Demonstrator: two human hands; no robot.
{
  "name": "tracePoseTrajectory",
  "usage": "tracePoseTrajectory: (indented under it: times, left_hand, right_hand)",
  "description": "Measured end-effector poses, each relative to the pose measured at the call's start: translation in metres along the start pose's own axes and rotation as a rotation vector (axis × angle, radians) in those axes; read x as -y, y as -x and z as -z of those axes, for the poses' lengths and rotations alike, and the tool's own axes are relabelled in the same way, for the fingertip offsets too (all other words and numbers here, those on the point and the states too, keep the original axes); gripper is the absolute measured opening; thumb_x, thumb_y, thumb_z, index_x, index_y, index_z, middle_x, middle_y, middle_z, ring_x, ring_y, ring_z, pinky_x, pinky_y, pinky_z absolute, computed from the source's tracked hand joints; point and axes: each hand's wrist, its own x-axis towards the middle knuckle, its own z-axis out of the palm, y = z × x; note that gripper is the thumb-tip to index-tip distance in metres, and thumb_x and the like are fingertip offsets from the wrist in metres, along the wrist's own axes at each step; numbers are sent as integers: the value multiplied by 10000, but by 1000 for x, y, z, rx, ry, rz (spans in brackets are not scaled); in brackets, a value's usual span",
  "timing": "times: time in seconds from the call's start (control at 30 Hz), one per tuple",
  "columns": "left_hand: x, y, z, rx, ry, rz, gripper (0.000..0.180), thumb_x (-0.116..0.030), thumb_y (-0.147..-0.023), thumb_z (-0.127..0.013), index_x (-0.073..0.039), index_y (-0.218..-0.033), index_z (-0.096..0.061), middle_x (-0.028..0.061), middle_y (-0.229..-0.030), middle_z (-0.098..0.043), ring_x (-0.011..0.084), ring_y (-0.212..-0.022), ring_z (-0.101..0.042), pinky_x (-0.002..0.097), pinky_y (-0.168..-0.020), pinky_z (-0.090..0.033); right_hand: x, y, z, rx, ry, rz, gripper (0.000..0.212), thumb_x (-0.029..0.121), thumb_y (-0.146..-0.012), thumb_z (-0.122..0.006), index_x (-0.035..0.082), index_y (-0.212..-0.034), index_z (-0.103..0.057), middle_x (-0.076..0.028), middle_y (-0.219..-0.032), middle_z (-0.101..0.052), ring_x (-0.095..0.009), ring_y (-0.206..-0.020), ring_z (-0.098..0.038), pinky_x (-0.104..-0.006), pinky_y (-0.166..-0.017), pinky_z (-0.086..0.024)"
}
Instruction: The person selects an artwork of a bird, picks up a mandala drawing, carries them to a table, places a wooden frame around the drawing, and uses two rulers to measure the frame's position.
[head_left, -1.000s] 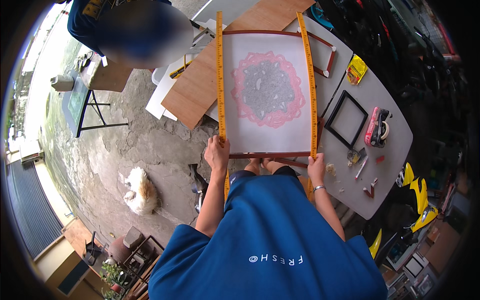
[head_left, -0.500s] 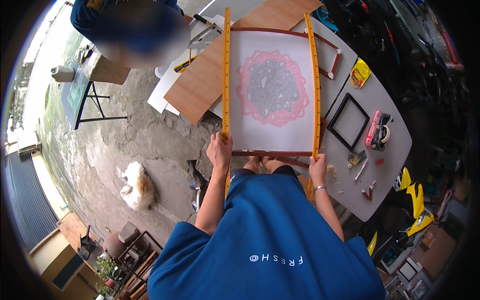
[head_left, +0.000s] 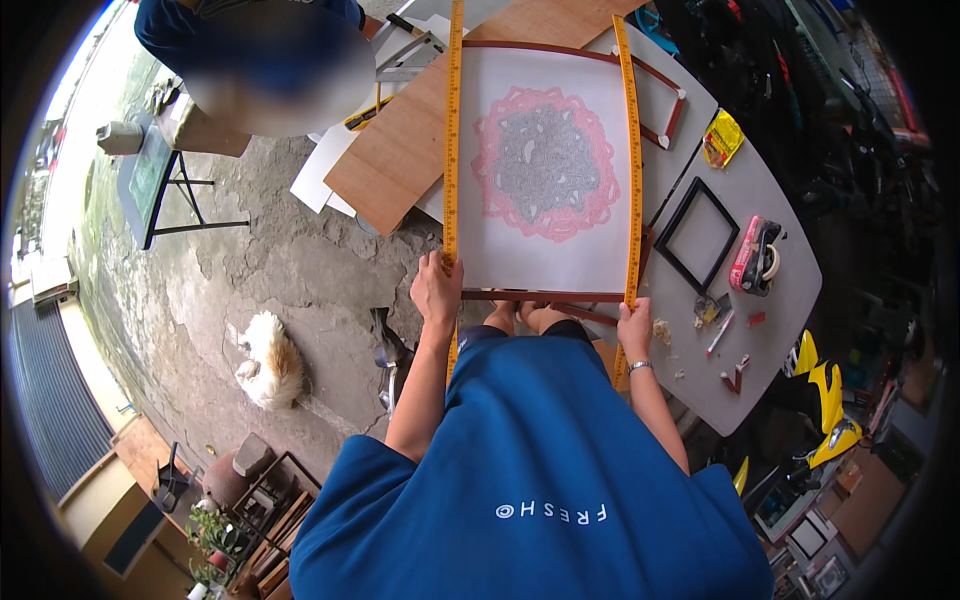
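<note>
Head view: we see a large white sheet with a round pink-and-grey pattern [head_left: 545, 165], stretched in a dark red wooden frame [head_left: 540, 295], lying on a grey rounded tabletop [head_left: 780, 300] straight ahead of the person in the blue shirt. Two long yellow measuring rulers run along its sides, the left ruler [head_left: 452, 130] and the right ruler [head_left: 630, 150], both reaching from the near edge of the frame to its far edge. Our left hand [head_left: 436, 288] has its grip clenched on the near end of the left ruler at the frame's near left corner, and our right hand [head_left: 634, 330] grasps the near end of the right ruler at the near right corner. Just beside the frame on the right lies a small empty black square frame [head_left: 698, 236], then a red tape dispenser [head_left: 755, 255] and a yellow packet [head_left: 722, 138] farther off. A brown wooden board [head_left: 400, 150] lies under the sheet's left side. On the cracked concrete floor [head_left: 250, 270] to the left, well apart, a white and tan furry animal [head_left: 268, 362] lies curled, and another person in blue [head_left: 250, 40] stands at the far end.
</note>
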Motion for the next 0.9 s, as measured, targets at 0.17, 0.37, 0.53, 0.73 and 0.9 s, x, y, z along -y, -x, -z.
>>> tracePoseTrajectory:
  times: [0.17,0.37,0.53,0.73,0.9]
  left_hand:
    - [-2,-1,1,12,-12,12,286,-284,-808,-716,-57,-945,-608,135,-912,-624,361,-769,-646,446,-649,-509]
    - [-4,-1,1,3,-26,32,278,-287,-811,-726,-59,-944,-639,107,-917,-650,309,-773,-668,410,-670,-520]
    - [-4,-1,2,11,-28,32,274,-289,-811,-726,-63,-937,-637,104,-914,-654,306,-772,-669,410,-670,-520]
    - [-2,0,0,5,-34,15,284,-300,-816,-725,-65,-945,-632,107,-912,-653,316,-771,-665,416,-670,-518]
    - [-1,0,0,-9,-35,-5,283,-299,-817,-726,-62,-939,-628,111,-910,-649,322,-770,-660,416,-666,-512]
  right_hand:
    - [2,0,1,23,-15,-43,258,205,-911,-639,32,-1006,-473,-223,-903,-644,-431,-867,-619,-489,-763,-481]
    - [1,0,1,10,-7,-19,265,197,-902,-643,47,-1024,-462,-232,-918,-651,-450,-890,-621,-515,-762,-484]
    - [4,1,2,11,-34,-34,258,193,-900,-644,47,-1012,-464,-224,-919,-654,-445,-887,-621,-511,-760,-484]
    - [5,0,3,40,-25,-60,262,189,-908,-635,41,-1017,-449,-227,-956,-638,-440,-912,-611,-511,-764,-479]
    - [0,0,-1,8,-19,-24,267,194,-910,-634,40,-1016,-444,-227,-956,-631,-441,-908,-605,-512,-760,-476]
